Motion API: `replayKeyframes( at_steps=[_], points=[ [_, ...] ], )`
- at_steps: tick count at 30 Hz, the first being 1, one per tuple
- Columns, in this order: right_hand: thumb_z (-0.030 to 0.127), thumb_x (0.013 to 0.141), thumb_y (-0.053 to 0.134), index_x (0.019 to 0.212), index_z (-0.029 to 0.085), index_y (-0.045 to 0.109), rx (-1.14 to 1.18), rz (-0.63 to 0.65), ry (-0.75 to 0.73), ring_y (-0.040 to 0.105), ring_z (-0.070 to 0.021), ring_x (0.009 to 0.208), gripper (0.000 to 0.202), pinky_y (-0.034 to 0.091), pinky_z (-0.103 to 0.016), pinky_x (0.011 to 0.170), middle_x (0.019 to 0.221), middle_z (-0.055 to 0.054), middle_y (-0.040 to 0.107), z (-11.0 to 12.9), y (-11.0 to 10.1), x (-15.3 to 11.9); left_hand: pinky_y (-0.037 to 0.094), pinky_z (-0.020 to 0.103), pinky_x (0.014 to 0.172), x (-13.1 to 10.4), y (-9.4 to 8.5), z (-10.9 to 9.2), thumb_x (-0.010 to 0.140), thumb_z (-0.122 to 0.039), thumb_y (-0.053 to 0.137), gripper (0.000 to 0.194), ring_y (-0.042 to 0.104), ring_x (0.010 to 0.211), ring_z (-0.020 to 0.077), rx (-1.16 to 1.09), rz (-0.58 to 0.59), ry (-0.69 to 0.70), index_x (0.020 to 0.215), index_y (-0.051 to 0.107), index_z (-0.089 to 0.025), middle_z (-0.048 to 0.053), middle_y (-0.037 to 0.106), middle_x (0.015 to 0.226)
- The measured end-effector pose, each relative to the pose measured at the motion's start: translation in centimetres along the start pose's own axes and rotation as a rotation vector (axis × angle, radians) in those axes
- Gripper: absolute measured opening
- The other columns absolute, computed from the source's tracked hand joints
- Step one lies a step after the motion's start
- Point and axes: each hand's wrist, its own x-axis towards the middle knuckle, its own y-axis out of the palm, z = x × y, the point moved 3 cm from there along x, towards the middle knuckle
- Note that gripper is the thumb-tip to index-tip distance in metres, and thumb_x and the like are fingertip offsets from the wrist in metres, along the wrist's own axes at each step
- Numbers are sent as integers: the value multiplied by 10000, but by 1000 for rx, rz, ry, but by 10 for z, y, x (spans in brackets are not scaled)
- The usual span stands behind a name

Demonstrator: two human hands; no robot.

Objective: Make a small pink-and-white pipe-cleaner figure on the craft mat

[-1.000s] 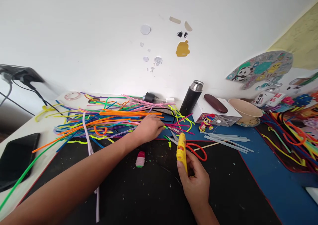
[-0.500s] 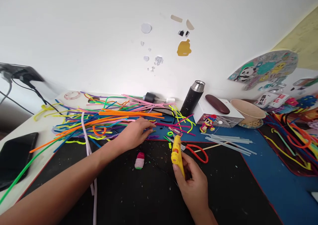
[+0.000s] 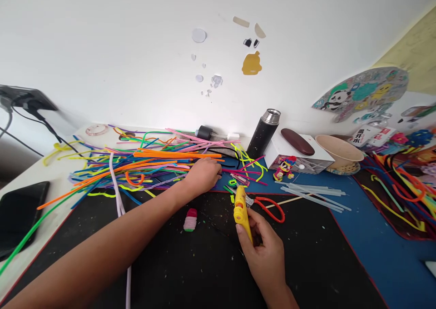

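Note:
My right hand (image 3: 267, 250) grips a yellow hot glue gun (image 3: 241, 211), which stands upright with its nozzle end pointing away from me. My left hand (image 3: 204, 175) reaches over the pipe cleaners, its fingers bent and pinched together at a small black piece (image 3: 220, 174) on the blue strip of the mat. The fingers partly hide that piece. Below the left wrist, a small pink, magenta and green fuzzy figure (image 3: 190, 220) lies on the black mat (image 3: 190, 272). Red-handled pliers or scissors (image 3: 270, 210) lie behind the glue gun, which partly covers them.
A pile of coloured pipe cleaners (image 3: 112, 168) spreads across the left and back. Clear glue sticks (image 3: 315, 194) lie to the right. Along the wall stand a black thermos (image 3: 263, 134), a white box (image 3: 298, 152) and a beige bowl (image 3: 340, 152). A phone (image 3: 22, 216) rests at far left.
My left hand has moved right, from above the pipe cleaners to the small black piece, and its fingers have closed. My right hand still holds the glue gun in nearly the same place.

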Motion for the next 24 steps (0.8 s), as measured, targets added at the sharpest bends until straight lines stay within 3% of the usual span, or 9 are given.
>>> replayKeyframes(
  at_steps=[12,17,24],
  points=[
    [336,985,629,1212,196,720,-141,61,-180,755,-202,716,282,591,-258,609,898,-67,786,9,2,4,517,379,840,1,0,-1,878,-142,608,131,696,902,296,-119,-20,-22,829,730,-148,125,752,886],
    [362,1014,602,1228,190,716,-173,137,-244,772,-218,757,297,592,-278,650,924,-80,795,11,4,5,490,308,732,-14,-11,4,863,-182,602,75,664,788,218,-305,-82,-91,855,676,-192,48,733,859],
    [416,1054,565,1251,167,746,-320,229,-330,748,-223,712,365,558,-298,648,856,-87,765,8,14,0,445,232,585,-41,-19,2,852,-234,589,65,587,627,138,-588,-21,-124,794,596,-204,-27,650,705]
  ],
)
